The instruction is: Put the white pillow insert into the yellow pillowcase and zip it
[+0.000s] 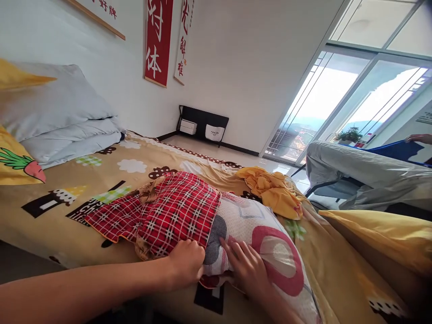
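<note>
On the bed lies a pillow (243, 213) in a white cover with grey and dark pink shapes. One end of it sits inside a red plaid pillowcase (184, 207), whose far end lies loose and flat. My left hand (186, 261) is closed in a fist on the near edge of the pillowcase's opening. Just right of it, my right hand (248, 265) rests on the pillow with its fingers stretched out and apart. Its thumb and the underside of the pillow are hidden.
Beneath everything spreads a patterned tan bedsheet (81, 229). A crumpled yellow cloth (275, 189) lies past the pillow. Grey pillows (67, 112) are stacked at left, and a yellow cloth (381, 229) is at right. Another person's hand (418, 138) holds blue fabric (394, 150) behind the grey-covered furniture.
</note>
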### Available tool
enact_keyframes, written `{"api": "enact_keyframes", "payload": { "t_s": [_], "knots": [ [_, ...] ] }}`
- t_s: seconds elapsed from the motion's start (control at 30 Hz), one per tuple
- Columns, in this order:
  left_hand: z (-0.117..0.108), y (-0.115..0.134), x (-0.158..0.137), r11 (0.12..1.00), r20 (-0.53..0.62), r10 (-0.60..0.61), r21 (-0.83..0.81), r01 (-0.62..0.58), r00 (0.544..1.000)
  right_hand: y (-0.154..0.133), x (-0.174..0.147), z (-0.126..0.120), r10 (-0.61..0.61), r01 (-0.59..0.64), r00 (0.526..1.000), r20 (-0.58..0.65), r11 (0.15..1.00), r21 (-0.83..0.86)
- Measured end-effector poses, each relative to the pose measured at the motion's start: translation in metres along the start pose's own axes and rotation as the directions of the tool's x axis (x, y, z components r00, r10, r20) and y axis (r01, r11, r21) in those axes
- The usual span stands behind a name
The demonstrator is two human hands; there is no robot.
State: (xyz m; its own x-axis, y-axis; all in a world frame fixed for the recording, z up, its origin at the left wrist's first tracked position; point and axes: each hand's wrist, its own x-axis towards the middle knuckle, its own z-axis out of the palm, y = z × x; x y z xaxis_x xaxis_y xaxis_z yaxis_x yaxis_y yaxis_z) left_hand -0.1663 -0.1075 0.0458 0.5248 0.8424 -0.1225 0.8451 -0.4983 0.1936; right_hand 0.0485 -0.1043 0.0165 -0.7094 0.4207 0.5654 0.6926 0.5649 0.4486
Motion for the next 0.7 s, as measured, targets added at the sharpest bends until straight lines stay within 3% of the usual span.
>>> {"api": "enact_keyframes", "payload": {
  "t_s": [0.07,0.17,0.27,0.33,0.4,0.5,0.6,0.7],
  "knots": [
    [-0.005,0.003,-0.002,0.995,-0.004,-0.071,-0.07,0.07,0.997,0.001,0.014,0.001,0.028,-0.03,0.998,0.059,0.999,0.027],
    [-0.016,0.009,0.001,0.981,-0.082,-0.098,-0.174,0.083,0.992,-0.002,0.038,0.004,0.103,-0.119,0.968,0.228,0.991,0.06],
    [-0.029,0.016,0.011,0.976,-0.176,-0.066,-0.215,0.027,0.982,-0.003,0.064,0.009,0.199,-0.282,0.867,0.457,0.952,0.119],
    [-0.035,0.015,0.016,0.976,-0.206,-0.04,-0.219,-0.006,0.978,-0.002,0.076,0.01,0.234,-0.366,0.808,0.541,0.919,0.149],
    [-0.036,0.008,0.017,0.975,-0.215,-0.033,-0.22,-0.016,0.976,0.001,0.076,0.01,0.231,-0.37,0.819,0.526,0.912,0.176],
    [-0.031,-0.012,0.011,0.978,-0.169,-0.055,-0.209,0.019,0.984,0.006,0.048,0.006,0.168,-0.244,0.915,0.368,0.955,0.171],
    [-0.025,-0.034,0.001,0.986,-0.058,-0.073,-0.155,0.063,0.996,0.006,-0.003,-0.002,0.156,-0.158,0.964,0.216,0.987,-0.01],
    [-0.022,-0.042,0.0,0.991,0.0,-0.055,-0.124,0.054,0.998,0.007,-0.049,-0.006,0.249,-0.21,0.958,0.142,0.948,-0.239]
  ]
}}
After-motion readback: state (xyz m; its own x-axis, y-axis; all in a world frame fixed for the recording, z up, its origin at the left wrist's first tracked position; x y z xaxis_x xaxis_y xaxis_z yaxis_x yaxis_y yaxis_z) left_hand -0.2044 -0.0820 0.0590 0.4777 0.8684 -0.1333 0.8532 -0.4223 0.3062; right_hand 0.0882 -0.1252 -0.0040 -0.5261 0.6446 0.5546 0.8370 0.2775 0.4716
